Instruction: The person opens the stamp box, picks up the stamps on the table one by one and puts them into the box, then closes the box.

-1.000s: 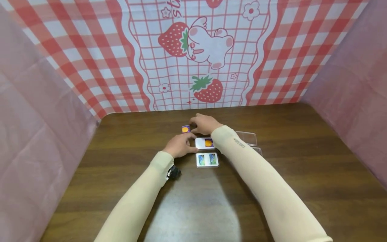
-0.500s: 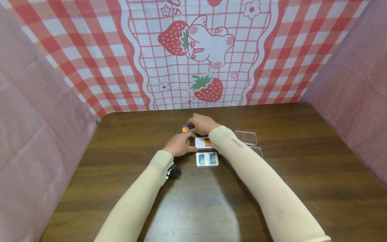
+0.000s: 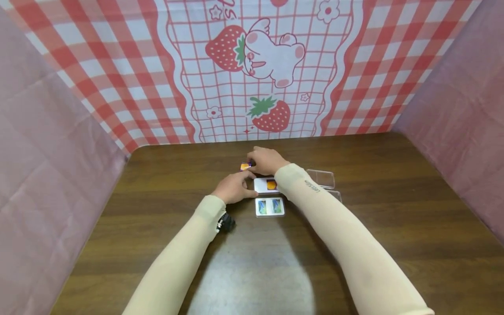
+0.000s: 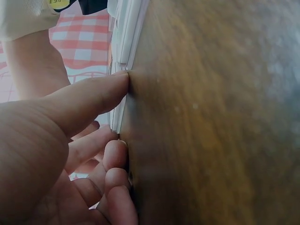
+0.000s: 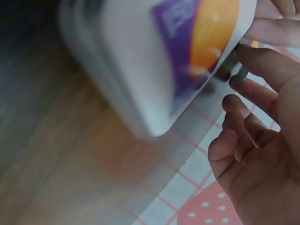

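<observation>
My left hand grips the left end of a flat white rectangular case, thumb on its near side and fingers on its far side. On the case's right half is a purple-and-orange picture, partly covered by my right sleeve. Just beyond the case, my right hand pinches a small purple-and-orange card, which looks tilted. The right wrist view shows the case's picture close up, beside the curled fingers of the right hand. In the left wrist view, the left thumb meets the case's edge.
Nearer me lies a second flat case with two blue-green pictures. Clear plastic covers rest right of the right forearm, partly hidden by it. A checked strawberry cloth hangs behind the wooden table.
The small card has shifted slightly right and tilted in the right fingers. My right hand moved a little left, then back right. The left hand keeps its place on the case.
</observation>
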{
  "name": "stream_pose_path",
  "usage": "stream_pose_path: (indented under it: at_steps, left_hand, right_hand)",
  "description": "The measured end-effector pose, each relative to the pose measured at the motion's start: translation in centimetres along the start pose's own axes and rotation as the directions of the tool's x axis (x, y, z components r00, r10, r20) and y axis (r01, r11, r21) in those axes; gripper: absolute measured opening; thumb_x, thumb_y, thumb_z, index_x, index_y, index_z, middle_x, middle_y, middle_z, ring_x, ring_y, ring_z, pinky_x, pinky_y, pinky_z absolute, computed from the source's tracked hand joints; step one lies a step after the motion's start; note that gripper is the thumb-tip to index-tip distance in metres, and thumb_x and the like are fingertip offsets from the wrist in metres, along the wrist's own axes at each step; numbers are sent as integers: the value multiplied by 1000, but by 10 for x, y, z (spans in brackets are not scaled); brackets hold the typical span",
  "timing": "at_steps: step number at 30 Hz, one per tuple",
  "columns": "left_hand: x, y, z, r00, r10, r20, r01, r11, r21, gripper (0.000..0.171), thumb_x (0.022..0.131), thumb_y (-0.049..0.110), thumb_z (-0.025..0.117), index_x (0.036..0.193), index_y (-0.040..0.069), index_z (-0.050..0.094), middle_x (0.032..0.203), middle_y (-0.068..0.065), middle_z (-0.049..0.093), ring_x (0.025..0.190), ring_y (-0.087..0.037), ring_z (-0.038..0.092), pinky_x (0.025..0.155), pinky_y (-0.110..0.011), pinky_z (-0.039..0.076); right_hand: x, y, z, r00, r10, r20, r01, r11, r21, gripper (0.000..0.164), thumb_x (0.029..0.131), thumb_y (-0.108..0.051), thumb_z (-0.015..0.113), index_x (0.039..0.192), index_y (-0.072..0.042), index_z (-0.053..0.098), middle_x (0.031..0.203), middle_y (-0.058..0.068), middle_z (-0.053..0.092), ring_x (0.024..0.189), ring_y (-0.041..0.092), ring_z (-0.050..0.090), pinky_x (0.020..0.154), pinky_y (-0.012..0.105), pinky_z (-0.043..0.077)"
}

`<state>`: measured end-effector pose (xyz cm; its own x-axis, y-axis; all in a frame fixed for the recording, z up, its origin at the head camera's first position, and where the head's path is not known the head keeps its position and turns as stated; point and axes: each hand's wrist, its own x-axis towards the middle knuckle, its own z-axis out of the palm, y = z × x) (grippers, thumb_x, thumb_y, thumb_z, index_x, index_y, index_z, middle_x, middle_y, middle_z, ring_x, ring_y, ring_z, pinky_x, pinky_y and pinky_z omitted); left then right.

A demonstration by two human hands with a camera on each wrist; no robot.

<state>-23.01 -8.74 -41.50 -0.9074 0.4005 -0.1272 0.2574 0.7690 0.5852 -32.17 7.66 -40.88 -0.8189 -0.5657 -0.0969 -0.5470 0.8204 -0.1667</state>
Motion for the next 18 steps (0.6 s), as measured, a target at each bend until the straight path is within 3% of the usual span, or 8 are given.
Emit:
stream_pose_path:
  at_steps: [9, 18]
  left_hand:
    - [0, -1, 1, 1000, -8, 12, 8, 1000, 4, 54, 92, 39, 79, 138, 19, 61, 96, -2, 63, 84, -18, 58, 74, -37, 46]
    - [0, 0, 2, 1000, -20, 13, 20, 1000, 2, 56, 91, 40, 79, 140, 20, 60, 99, -2, 64, 85, -18, 58, 75, -37, 47]
  right_hand:
    - [-11, 14, -2, 1000, 5, -28, -5, 1000, 10, 32, 97, -33, 74, 123, -14, 72, 115, 7, 61, 100, 23, 63, 88, 44, 54]
    - [-24, 19, -7, 996, 78, 39, -79, 996, 41, 39, 95, -34, 73, 126, -11, 70, 117, 6, 61, 104, 24, 63, 95, 45, 52]
